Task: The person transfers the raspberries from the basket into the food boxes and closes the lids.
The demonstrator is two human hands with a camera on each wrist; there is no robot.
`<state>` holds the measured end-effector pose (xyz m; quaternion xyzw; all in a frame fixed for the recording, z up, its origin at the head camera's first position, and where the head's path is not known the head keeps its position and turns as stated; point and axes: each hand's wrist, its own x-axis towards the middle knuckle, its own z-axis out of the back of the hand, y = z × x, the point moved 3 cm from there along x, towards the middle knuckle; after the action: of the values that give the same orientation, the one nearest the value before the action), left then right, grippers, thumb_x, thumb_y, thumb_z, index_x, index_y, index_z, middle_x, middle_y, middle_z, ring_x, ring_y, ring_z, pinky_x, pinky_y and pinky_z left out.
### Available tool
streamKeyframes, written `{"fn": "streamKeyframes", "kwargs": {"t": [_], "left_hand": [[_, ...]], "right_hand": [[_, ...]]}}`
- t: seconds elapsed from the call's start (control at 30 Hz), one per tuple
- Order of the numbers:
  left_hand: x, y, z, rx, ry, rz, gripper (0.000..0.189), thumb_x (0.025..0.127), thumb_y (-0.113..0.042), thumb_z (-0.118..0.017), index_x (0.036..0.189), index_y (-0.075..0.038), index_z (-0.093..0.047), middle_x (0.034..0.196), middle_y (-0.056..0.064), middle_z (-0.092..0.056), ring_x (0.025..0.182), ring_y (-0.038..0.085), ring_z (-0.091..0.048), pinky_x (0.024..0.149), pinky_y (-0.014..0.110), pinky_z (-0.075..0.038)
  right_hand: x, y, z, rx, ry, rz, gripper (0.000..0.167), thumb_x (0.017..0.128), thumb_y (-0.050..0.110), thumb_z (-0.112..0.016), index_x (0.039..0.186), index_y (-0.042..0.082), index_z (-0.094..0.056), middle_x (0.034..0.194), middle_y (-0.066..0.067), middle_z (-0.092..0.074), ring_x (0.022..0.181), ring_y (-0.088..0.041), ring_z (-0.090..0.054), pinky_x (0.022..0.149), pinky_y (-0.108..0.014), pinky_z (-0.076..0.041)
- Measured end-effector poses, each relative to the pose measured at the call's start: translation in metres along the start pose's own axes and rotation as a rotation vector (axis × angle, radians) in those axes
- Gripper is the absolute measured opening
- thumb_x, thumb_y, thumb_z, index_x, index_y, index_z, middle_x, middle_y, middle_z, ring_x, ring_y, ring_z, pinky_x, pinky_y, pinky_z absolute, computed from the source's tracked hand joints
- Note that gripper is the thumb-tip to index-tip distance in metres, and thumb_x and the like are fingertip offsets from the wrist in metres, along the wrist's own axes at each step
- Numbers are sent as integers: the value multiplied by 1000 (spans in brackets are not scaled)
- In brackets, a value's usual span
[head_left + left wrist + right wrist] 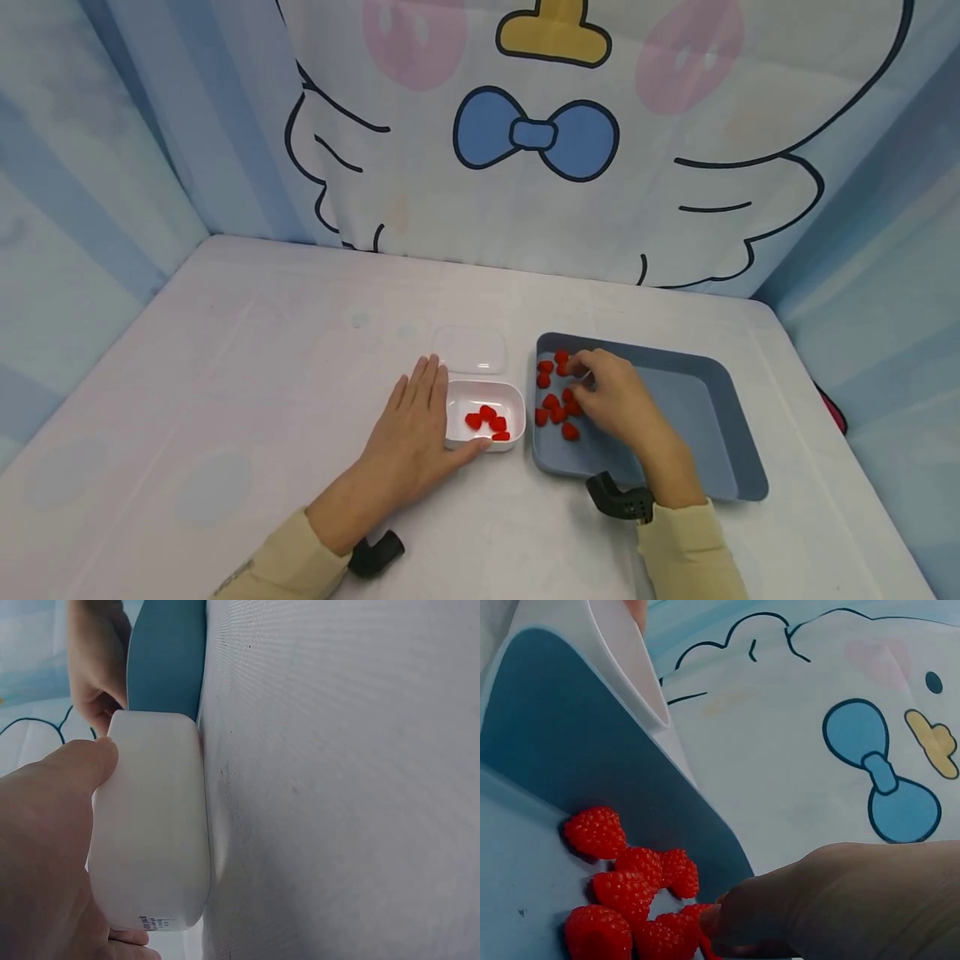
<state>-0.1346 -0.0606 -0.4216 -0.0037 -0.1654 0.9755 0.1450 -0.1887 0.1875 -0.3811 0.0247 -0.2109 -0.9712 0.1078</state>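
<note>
At the left end of the grey-blue tray [690, 408], the right hand [615, 396] reaches among red raspberries [570, 432] with bent fingers; a fingertip meets one berry in the right wrist view, but whether it is really pinched is impossible to say. The left hand [412, 429] lies along the white container [510, 398], fingers straight at its left side, thumb against the near rim. The hands are apart. A few berries lie inside the container, which stands on the worktop [262, 375] just beside the tray; the others sit bunched in the tray.

That crowding looks the likeliest source of trouble: fingers closing on one berry could nudge its neighbours or catch two. A loose pinch could drop one into the gap between tray and container. Uneven pressure from the left thumb could tip or slide the container, and the left fingertips could shove the clear lid [471, 348] near them.
</note>
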Motion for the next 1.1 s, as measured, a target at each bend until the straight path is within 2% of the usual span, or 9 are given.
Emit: {"fn": "streamKeyframes", "kwargs": {"t": [0.27,0.47,0.7,0.93,1.1], "left_hand": [[0,0,-1,7,5,-3,107,85,-71,-56,155,2,-23,163,20,-22,153,35,-18,124,52,-20],[0,0,0,4,-5,-7,106,85,-71,-57,155,2,-23,163,20,-22,153,35,-18,123,52,-21],[0,0,0,-1,3,-7,107,85,-70,-57,154,3,-23,163,21,-22,153,35,-18,123,52,-20],[1,-1,1,8,-6,-9,106,85,-71,-56,154,3,-23,163,20,-22,153,35,-18,123,52,-21],[1,-1,0,8,-1,-6,107,85,-71,-57,155,3,-23,163,20,-22,153,35,-18,123,52,-21]], "right_hand": [[0,-1,-5,3,59,-31,18,89,5,-66,107,5,-68,100,-10,-66,87,-23,-60,78,-41,-55],[1,-1,-6,25,59,14,15,89,4,-68,103,4,-68,97,-10,-69,86,-21,-62,78,-41,-55],[0,1,-8,38,110,17,15,88,2,-67,103,6,-67,97,-8,-70,87,-20,-61,81,-41,-56],[2,1,-7,32,89,83,16,85,0,-67,101,3,-68,96,-10,-69,83,-20,-63,77,-40,-56],[1,2,-8,27,111,73,16,85,0,-67,101,3,-68,95,-9,-68,83,-20,-60,77,-38,-56]]}}
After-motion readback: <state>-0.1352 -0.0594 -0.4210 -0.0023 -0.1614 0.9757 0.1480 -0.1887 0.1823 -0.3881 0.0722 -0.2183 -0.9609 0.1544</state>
